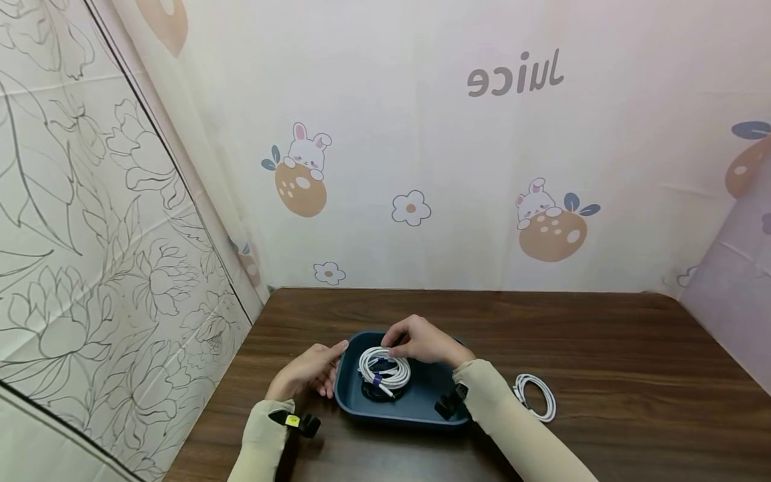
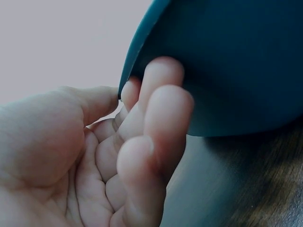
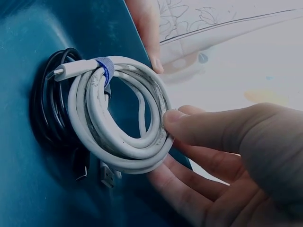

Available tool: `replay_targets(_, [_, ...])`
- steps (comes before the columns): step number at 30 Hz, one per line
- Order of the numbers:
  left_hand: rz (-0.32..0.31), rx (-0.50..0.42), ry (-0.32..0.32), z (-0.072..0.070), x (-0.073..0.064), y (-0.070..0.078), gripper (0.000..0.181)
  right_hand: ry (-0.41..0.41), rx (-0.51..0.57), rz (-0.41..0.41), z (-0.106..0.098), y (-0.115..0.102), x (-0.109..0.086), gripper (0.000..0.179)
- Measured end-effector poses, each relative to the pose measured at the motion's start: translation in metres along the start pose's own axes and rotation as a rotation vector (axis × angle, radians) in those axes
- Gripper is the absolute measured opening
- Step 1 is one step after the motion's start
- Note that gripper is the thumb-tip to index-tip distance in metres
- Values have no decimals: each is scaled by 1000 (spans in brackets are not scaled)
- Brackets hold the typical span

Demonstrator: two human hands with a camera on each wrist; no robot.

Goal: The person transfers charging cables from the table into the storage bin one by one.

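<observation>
A dark blue tray (image 1: 421, 395) sits on the wooden table. My left hand (image 1: 310, 369) grips its left rim, thumb at the edge and fingers curled against the outer wall in the left wrist view. Inside the tray, my right hand (image 1: 427, 343) pinches a coiled white cable (image 3: 83, 120) between thumb and fingers. A blue strap (image 3: 106, 68) binds that coil, and a USB-C plug (image 3: 59, 72) points out from it. Under or behind it lies a coiled black cable (image 3: 45, 109), partly covered by the white one. A USB-A plug (image 3: 107, 175) shows below the coils.
Another coiled white cable (image 1: 549, 400) lies on the table (image 1: 632, 361) right of the tray, beside my right forearm. A printed curtain (image 1: 409, 134) hangs behind the table, and a flowered one (image 1: 120, 234) hangs on the left.
</observation>
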State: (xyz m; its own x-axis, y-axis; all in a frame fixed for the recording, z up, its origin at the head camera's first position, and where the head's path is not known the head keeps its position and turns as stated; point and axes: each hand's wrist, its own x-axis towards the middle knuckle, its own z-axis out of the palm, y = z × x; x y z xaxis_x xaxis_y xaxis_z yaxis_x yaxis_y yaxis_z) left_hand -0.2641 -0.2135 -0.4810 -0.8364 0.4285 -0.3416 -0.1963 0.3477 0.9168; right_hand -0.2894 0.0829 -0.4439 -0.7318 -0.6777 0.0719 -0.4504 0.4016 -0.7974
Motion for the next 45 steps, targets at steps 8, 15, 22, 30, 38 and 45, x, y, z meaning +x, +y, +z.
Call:
replay_targets(8, [-7,1,6,0,0,0,60,-27,-4,17,-1,-2,-1,15])
replay_targets(15, [-10,-1,13,1,0,1,61,-64,-26,38,-3,-4,-2,19])
replay_targets(22, [-7,1,14,3,-2,2,61,-74,-31,46,-4,-5,-4,20])
replay_targets(30, [0,10,13,3,-2,2,62,-63,-5,32,-8,-3,-8,22])
replay_targets(38, [5,4,5,3,-1,0,63,-48,42,40,-14,-11,-16,23])
replay_targets(45, [4,-1,0,2,-1,1,62,-25,45,68,-23,-16,-24,23])
